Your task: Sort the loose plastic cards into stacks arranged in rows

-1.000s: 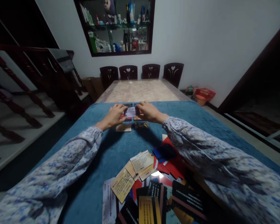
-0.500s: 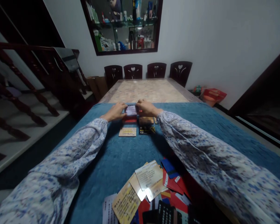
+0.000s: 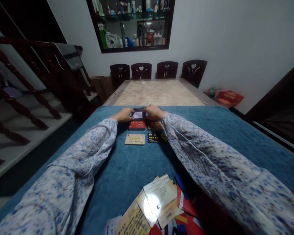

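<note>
At the far end of the blue cloth, my left hand [image 3: 124,115] and my right hand [image 3: 153,113] hold a pale purple card [image 3: 138,115] by its opposite side edges. A dark card edge [image 3: 138,109] shows just behind it. Nearer to me, a red card [image 3: 137,125] lies below the pale one, and a brown-gold card [image 3: 155,126] is beside it, partly covered by my right hand and sleeve. The front row has a beige card [image 3: 134,139] at left and a black VIP card [image 3: 156,137] at right, its corner reaching my right sleeve.
A loose pile of overlapping cards [image 3: 161,195] lies close to me, with glare on one. The blue cloth [image 3: 107,182] covers the near table; the bare tabletop [image 3: 159,93] extends beyond. Chairs [image 3: 141,71] stand at the far end, and a stair railing [image 3: 26,94] is on the left.
The red card is now more fully exposed below the pale card, and a dark edge shows more plainly behind. Both hands still hold the pale card. The view has shifted slightly.
</note>
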`<state>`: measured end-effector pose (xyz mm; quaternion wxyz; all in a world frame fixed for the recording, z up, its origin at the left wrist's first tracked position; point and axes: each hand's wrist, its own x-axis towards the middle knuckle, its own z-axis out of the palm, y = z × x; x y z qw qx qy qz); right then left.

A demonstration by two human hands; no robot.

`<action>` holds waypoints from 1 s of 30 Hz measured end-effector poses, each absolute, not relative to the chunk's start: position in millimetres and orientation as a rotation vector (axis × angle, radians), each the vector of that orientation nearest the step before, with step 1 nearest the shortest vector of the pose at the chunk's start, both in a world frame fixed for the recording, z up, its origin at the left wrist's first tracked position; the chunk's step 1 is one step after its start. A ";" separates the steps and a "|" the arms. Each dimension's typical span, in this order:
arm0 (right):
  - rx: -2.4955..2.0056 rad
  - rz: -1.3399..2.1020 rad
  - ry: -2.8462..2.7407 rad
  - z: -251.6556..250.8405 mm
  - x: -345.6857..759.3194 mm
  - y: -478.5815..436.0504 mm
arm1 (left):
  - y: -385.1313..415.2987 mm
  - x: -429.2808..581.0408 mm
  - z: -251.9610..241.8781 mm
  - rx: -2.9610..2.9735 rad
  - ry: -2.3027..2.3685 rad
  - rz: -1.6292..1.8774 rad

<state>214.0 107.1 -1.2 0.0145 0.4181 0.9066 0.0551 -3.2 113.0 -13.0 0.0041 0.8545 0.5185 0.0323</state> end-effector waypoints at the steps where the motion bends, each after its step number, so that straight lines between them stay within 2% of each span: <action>1: 1.318 0.160 2.813 -1.9 213.3 106.9 | 114.0 -3.4 -14.2 2.673 1.629 0.102; 30: 1.328 0.028 2.796 -14.2 210.2 119.3 | 122.2 -4.5 -21.7 2.532 1.639 0.046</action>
